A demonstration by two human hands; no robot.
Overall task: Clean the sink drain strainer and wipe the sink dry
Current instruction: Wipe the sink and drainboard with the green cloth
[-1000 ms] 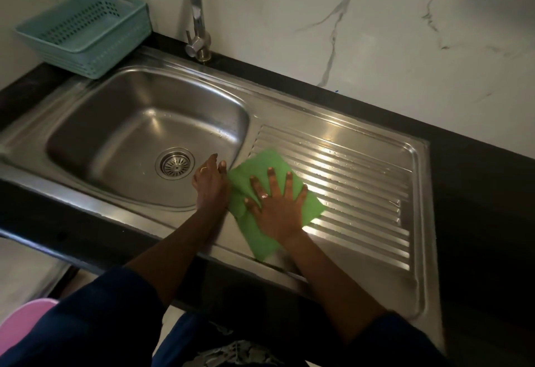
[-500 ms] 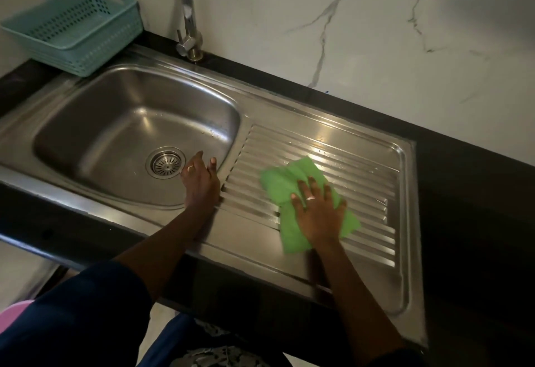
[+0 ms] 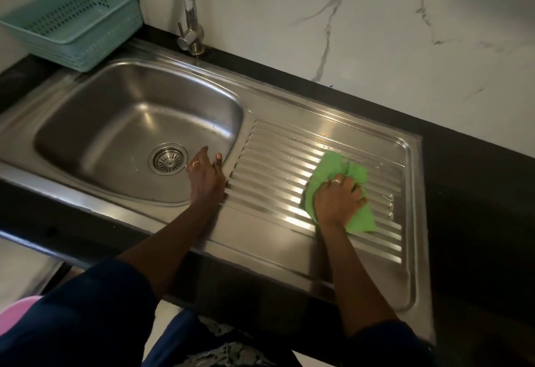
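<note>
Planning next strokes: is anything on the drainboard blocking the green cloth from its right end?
Nothing visible does. The right hand grips the green cloth on the drainboard; ridges around it hold only water drops. The left hand rests at the basin edge.

Brushed, glossy stainless-steel sink (image 3: 121,123) with ribbed drainboard (image 3: 289,175); soft green cloth (image 3: 333,164); perforated teal plastic basket (image 3: 72,19); polished veined marble wall (image 3: 347,19); chrome tap (image 3: 188,4).

A white, grey-veined marble wall (image 3: 289,4) is rising behind the black desk (image 3: 477,193), a teal basket (image 3: 86,52) sitting at its left end.
</note>
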